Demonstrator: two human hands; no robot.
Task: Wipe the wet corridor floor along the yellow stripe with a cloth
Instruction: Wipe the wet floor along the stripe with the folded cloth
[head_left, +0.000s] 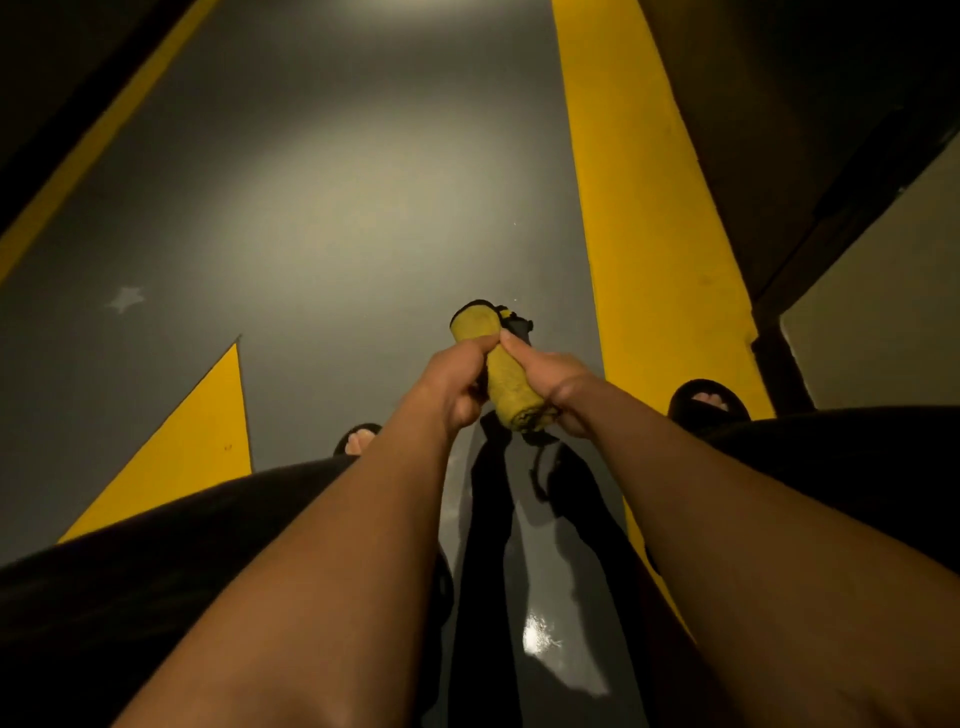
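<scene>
Both hands clamp the rolled cloth in midair, left hand and right hand on opposite sides, equally near. Roll's long axis points away. Yellow stripe runs just right of the cloth; wet floor below.

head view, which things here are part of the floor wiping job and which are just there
Part of the job:
- cloth, rolled, gripped by left hand and right hand
- yellow stripe
- grey floor, shiny wet patch near the stripe

Just there:
- yellow triangle marking
- pale star-shaped mark
- black sandals
</scene>
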